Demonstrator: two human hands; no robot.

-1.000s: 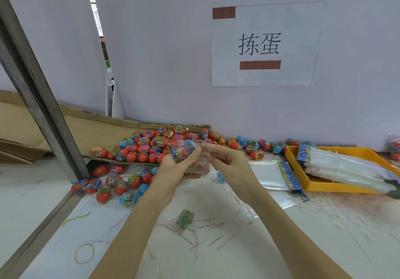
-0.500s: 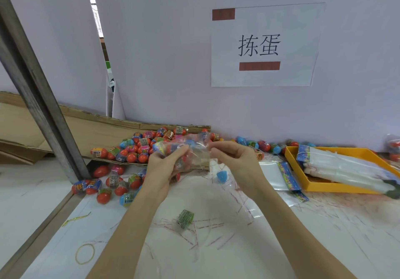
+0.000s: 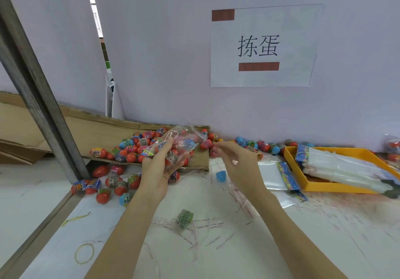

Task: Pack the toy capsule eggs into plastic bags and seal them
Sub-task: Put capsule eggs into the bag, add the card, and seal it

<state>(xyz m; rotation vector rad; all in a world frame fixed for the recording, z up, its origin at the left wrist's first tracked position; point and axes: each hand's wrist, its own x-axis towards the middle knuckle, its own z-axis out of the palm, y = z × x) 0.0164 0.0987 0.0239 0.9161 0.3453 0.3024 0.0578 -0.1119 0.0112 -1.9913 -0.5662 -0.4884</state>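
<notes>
A clear plastic bag [image 3: 181,142] holding several red and blue capsule eggs is raised above the table, and my left hand [image 3: 161,164] grips it from below and the left. My right hand [image 3: 237,164] sits just right of the bag with fingers spread, apart from it and holding nothing that I can see. A heap of loose capsule eggs [image 3: 129,149] lies behind on a cardboard sheet, with more spilled on the white table [image 3: 281,246]. One blue egg half [image 3: 221,176] lies under my right hand.
An orange tray [image 3: 291,159] at the right holds stacked empty bags [image 3: 346,168]; more flat bags [image 3: 272,176] lie beside it. A green label scrap [image 3: 184,218], a yellow rubber band [image 3: 84,254] and thin peel strips litter the table. A metal post [image 3: 39,103] slants at left.
The bag has risen and tilted left in my left hand. My right hand has let go of it and drawn back to the right, fingers spread.
</notes>
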